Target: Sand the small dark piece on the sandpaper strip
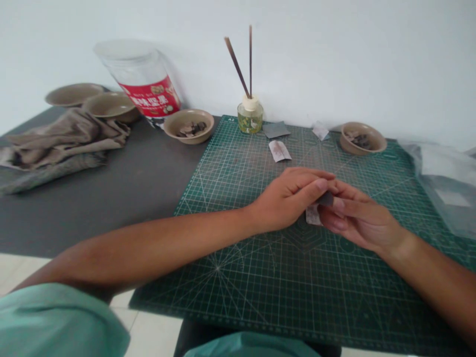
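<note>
Above the middle of the green cutting mat (241,248), my two hands meet with fingers closed. My left hand (288,198) has its thumb pressed over a small dark grey piece of sandpaper (326,199). Opposite it, the thumb of my right hand (366,213) touches the sandpaper's edge, with the fingers curled underneath; whatever else they grip is hidden. A white printed flap (313,215) shows just below the left thumb; I cannot tell whether it belongs to the same piece. Further back lie a grey sheet (276,130) and a stained white piece (279,151).
Bowls with small dark pieces stand at back right (362,148) and back left (189,139). A reed diffuser (250,116) is at the wall. Leftward are a red-labelled jar (148,94), other bowls and a crumpled cloth (70,134). A plastic bag (446,183) lies right.
</note>
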A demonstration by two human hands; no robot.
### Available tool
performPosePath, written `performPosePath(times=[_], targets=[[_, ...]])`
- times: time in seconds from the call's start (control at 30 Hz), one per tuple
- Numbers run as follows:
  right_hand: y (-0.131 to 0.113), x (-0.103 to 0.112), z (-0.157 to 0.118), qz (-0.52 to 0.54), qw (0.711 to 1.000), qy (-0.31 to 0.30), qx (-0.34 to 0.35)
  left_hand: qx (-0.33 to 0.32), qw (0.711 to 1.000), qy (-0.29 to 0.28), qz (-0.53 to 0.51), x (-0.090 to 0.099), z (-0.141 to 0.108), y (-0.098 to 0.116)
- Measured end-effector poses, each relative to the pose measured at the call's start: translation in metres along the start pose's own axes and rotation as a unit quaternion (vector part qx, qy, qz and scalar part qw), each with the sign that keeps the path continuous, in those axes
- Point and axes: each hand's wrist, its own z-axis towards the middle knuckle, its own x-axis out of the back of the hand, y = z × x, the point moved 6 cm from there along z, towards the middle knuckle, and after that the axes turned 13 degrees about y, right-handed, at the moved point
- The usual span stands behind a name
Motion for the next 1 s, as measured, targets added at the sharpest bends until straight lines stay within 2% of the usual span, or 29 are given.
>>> performPosePath(times=[0.17, 0.47, 0.83, 0.93, 1.0], targets=[[-0.001, 0.0064, 0.0007, 0.001, 1.0, 0.021, 0.008, -0.025, 0.999, -0.024, -0.006, 0.0022, -0.0055, -0.0032], [0.0031, 0.0015, 0.0011, 0.015, 0.999, 0.028, -0.009, -0.014, 1.0, -0.015, 0.008, -0.0008, -0.005, -0.0013], [-0.0001, 0.0043, -0.0012, -0.014, 0.999, 0.043, -0.012, -0.045, 0.999, -0.009, 0.026, -0.0018, -0.0055, 0.0006], [0.0003, 0.0038, -0.003, -0.059, 0.998, 0.018, 0.015, -0.041, 0.998, -0.006, 0.046, -0.0007, -0.0029, 0.0008], [-0.0015, 0.0032, -0.0066, -0.128, 0.989, 0.016, 0.076, -0.038, 0.998, 0.011, 0.051, 0.0012, -0.0017, 0.002]])
